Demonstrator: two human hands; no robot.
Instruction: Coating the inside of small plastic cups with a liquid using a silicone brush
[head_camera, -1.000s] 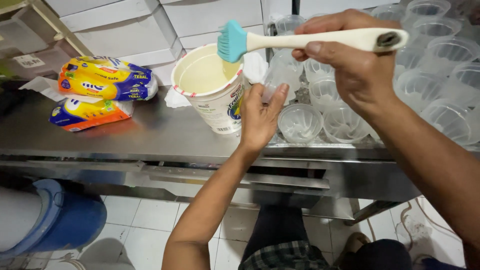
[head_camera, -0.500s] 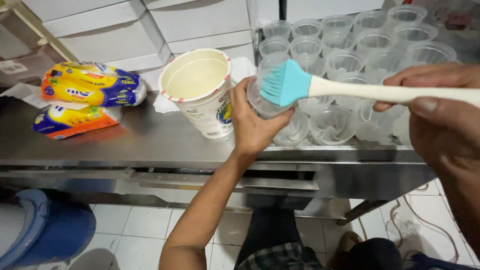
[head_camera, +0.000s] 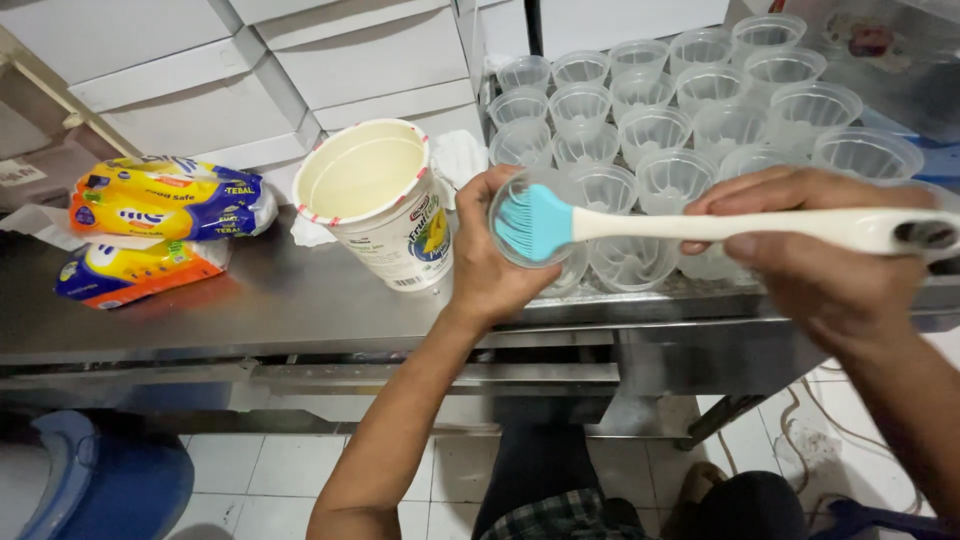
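Gripping a clear cup (head_camera: 530, 225), the left hand (head_camera: 490, 260) tilts it toward a teal pastry brush (head_camera: 535, 222), bristles inside, clasped by the right hand (head_camera: 810, 250). Beyond both hands, many clear cups (head_camera: 700, 100) stand seemingly unbrushed; a tub (head_camera: 385, 205) of pale liquid sits left of them.

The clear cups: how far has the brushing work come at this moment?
Done: nothing sure; a coating on any cup cannot be seen. In hand: the left hand holds one clear cup tilted, and the right hand puts the blue brush inside it. Left: many cups stand on the counter.
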